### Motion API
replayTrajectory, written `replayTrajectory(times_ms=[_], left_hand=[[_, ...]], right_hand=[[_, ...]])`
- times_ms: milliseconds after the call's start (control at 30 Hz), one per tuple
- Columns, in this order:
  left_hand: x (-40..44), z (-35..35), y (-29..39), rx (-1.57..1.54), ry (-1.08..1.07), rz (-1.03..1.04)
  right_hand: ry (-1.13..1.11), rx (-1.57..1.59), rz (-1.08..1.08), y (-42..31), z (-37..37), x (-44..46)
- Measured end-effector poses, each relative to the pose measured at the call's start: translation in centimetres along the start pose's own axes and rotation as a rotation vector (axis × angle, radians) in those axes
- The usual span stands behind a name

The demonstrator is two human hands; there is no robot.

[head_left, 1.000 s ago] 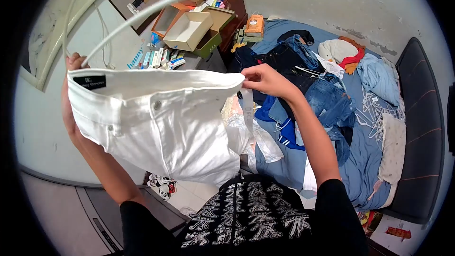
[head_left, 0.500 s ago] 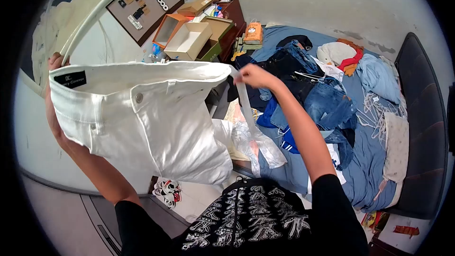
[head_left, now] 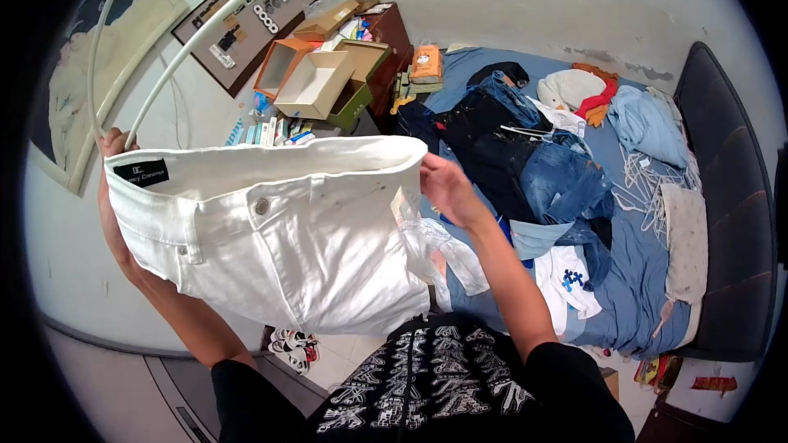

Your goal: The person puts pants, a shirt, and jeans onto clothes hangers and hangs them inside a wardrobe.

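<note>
White trousers [head_left: 328,238] with a black label inside the waistband hang in front of me. My left hand [head_left: 117,143] is closed at the left end of the waistband, beside a white hanger [head_left: 185,53] whose frame arches up past the top edge. At the other end, my right hand [head_left: 447,187] is against the outside of the waistband; its fingertips are partly hidden behind the cloth. A clear plastic wrapping [head_left: 451,254] lies below my right hand, at the bed's edge.
A bed with a blue sheet [head_left: 628,279] bears piled jeans [head_left: 562,180], dark clothes, a white shirt [head_left: 566,283] and white hangers [head_left: 644,189]. Boxes [head_left: 314,84] stand at the back left. Shoes [head_left: 293,347] lie on the floor. A dark headboard [head_left: 726,205] rises at the right.
The clear strip near my right hand no longer hangs from the waistband's end. My right hand has moved lower, against the side of the trousers. The trousers have shifted slightly right and down.
</note>
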State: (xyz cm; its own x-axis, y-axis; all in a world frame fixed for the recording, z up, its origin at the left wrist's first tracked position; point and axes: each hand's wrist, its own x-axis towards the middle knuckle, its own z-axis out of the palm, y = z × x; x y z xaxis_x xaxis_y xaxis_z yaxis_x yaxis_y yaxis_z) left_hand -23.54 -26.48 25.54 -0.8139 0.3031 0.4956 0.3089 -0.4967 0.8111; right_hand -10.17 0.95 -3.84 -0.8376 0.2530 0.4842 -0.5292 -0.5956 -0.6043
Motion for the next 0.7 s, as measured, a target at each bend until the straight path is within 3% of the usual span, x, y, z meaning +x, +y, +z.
replayTrajectory(times_ms=[33, 67, 133, 200, 300, 333, 433, 467, 600, 667, 700], left_hand=[[-0.6, 0.8, -0.1, 0.041, 0.088, -0.092], [-0.3, 0.1, -0.4, 0.041, 0.076, -0.101], [1.0, -2.7, -1.2, -0.222, -0.34, -0.211], [1.0, -3.0, -1.8, -0.198, -0.32, -0.232], [0.5, -2.4, -3.2, -0.071, -0.024, -0.207], [0.7, -4.2, -3.9, -0.073, -0.153, -0.237], [-0.3, -4.5, -5.1, -0.103, -0.056, -0.277], [-0.9, -4.9, -5.4, -0.385, -0.14, -0.347], [-2.2, -5.4, -6.0, -0.334, 0.056, -0.326], [-3.1, -6.9, -6.3, -0.418, -0.243, -0.349], [-3.9, -7.0, -6.2, -0.381, -0.245, -0.354]], right_hand=[[0.118, -0.209, -0.016, -0.4, 1.5, -0.5], [0.132, -0.209, -0.023, -1.1, 2.2, -0.7], [0.238, -0.538, -0.047, -2.7, 3.0, -0.9], [0.315, -0.502, -0.1, -4.3, 2.5, -1.2], [0.313, -0.509, -0.065, -7.6, 4.1, -2.7], [0.317, -0.512, -0.069, -8.7, 5.2, -3.1], [0.341, -0.476, 0.043, -10.4, 6.5, -4.2], [0.341, -0.481, 0.041, -10.7, 6.5, -4.5], [0.3, -0.615, -0.107, -11.9, 7.0, -5.8], [0.16, -0.978, -0.383, -12.0, 6.3, -6.7], [0.067, -1.01, -0.474, -12.3, 6.5, -6.8]])
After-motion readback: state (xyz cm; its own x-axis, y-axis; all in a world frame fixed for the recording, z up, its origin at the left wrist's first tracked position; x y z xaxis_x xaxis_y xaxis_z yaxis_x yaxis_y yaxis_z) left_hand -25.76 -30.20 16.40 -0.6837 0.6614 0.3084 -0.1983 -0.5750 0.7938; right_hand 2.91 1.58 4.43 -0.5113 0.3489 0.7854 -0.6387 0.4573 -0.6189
